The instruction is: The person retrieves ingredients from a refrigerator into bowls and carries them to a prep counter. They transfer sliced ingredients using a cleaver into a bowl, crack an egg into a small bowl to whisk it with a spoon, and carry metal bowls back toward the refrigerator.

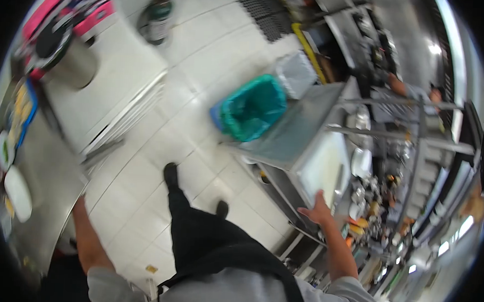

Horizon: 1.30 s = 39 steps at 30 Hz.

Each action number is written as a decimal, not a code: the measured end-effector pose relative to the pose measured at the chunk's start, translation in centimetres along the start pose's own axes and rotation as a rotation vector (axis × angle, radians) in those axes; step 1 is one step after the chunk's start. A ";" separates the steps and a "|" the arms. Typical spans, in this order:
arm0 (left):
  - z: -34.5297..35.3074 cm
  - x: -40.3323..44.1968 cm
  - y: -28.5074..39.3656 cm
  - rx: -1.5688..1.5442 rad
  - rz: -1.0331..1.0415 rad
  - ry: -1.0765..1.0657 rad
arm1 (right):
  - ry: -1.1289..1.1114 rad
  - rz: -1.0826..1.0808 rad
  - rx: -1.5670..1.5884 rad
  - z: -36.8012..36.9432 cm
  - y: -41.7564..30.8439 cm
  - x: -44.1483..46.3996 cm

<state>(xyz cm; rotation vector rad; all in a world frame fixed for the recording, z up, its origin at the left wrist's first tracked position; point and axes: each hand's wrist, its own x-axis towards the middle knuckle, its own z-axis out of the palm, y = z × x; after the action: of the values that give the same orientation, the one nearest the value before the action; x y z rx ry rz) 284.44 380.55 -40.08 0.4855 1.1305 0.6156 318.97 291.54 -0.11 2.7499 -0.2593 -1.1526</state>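
Leftmost, steel table [51, 191], with a white oval dish [17, 193] close to the dark fisheye border. Left hand [80, 204] is at the table's edge; wrist shows, fingers don't separate from the edge, so can't tell if they're curled, flat or pinching something, nor if they touch the steel. Middle: tiled floor [133, 178], then a green-lined bin [235, 118] just beside the steel counter [291, 131]. Pale board [317, 173] lies flat-looking along the counter's right side, long axis running roughly up and down the view.

Right hand [320, 212] is at the board's lower end, thumb stuck out leftward, index finger pointing up along the board. Digits spread, nothing seen between them. Main relation: board stretches straight ahead of the right fingertips, near end right by them, far end well apart. Right hand is clearly the nearer; left is across the floor, on the body's other side. Contact between right hand and board: can't tell, and the lower fingers are hard to separate.

Farther right, metal rails [377, 135] cross in front of a co-worker [392, 111], whose hands are too blurred to read. White containers [361, 163] sit just beyond the board; metalware past them smears together, far right cut by the border.
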 end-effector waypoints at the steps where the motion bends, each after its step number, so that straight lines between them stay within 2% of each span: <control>1: 0.2 0.2 0.0 -0.016 -0.017 -0.010 | 0.010 -0.007 -0.018 0.7 0.7 0.6; 11: 0.7 -1.5 0.8 -0.109 -0.070 -0.100 | 0.041 0.031 -0.048 -0.2 -0.7 -0.8; 13: 1.4 -1.5 1.2 -0.171 -0.090 -0.228 | 0.116 0.001 -0.027 0.4 -0.3 -0.9; 14: 1.9 -1.4 1.0 -0.214 -0.113 -0.363 | 0.153 -0.013 -0.016 0.8 0.1 -1.0; 15: 2.8 -1.6 0.7 -0.264 -0.140 -0.598 | 0.183 -0.025 0.011 0.9 0.4 -1.2; 17: 4.7 -3.0 0.0 -0.196 -0.078 0.021 | 0.243 -0.045 0.071 1.0 1.5 -2.0; 20: 2.6 -5.6 -1.1 0.292 0.102 -0.081 | 0.374 -0.122 0.290 1.3 2.1 -5.8; 21: 3.0 -8.9 -1.4 0.140 0.046 0.079 | 0.395 -0.174 0.321 2.9 3.3 -6.4; 22: 3.9 -12.8 -1.6 -0.022 0.015 0.246 | 0.420 -0.222 0.354 5.3 4.7 -7.4; 23: 3.4 -14.9 -2.7 0.019 0.079 0.233 | 0.449 -0.267 0.389 7.8 6.0 -8.5; 25: 1.1 -17.9 -5.4 0.109 0.161 0.190 | 0.242 -0.181 0.683 12.3 7.2 -11.9; 27: 1.0 -23.9 -9.2 0.205 0.155 0.203 | 0.101 -0.118 0.685 20.9 10.2 -13.4; 28: 3.0 -28.7 -11.1 0.254 0.133 0.247 | 0.109 -0.141 0.757 28.3 12.5 -13.1; 29: 2.4 -30.2 -13.5 0.452 0.107 0.211 | 0.090 -0.127 0.778 34.8 14.5 -13.8; 30: 3.3 -34.3 -15.4 0.644 0.001 0.115 | 0.129 -0.180 0.617 44.3 17.1 -13.0; 31: 1.6 -32.6 -18.8 0.615 -0.029 -0.082 | 0.225 -0.450 0.280 54.1 20.3 -13.7; 32: 3.0 -36.1 -20.6 0.900 -0.192 -0.211 | 0.054 -0.306 0.272 58.7 21.8 -16.9; 33: 4.6 -38.8 -24.3 1.076 -0.175 -0.268 | -0.150 0.031 0.647 60.0 22.9 -22.1; 34: 7.6 -44.3 -26.8 1.217 -0.202 -0.426 | -0.319 0.525 1.210 65.8 24.2 -25.5; 35: 10.5 -50.6 -29.7 1.203 -0.204 -0.554 | -0.275 0.605 1.368 69.5 25.2 -28.4; 37: 14.4 -58.7 -35.8 1.258 -0.209 -0.964 | -0.148 0.765 1.685 76.9 26.9 -34.1; 38: 17.1 -63.9 -37.6 1.457 -0.125 -1.213 | -0.241 1.066 1.871 76.0 27.2 -36.6; 39: 18.7 -66.9 -40.9 1.537 -0.147 -1.334 | -0.216 1.095 1.907 74.8 27.5 -38.0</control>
<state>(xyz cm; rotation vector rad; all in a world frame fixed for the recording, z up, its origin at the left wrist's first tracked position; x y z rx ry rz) 290.56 304.45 -14.33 1.7367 0.0908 -0.8416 236.31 267.68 -20.20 1.9462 -3.6608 -0.7511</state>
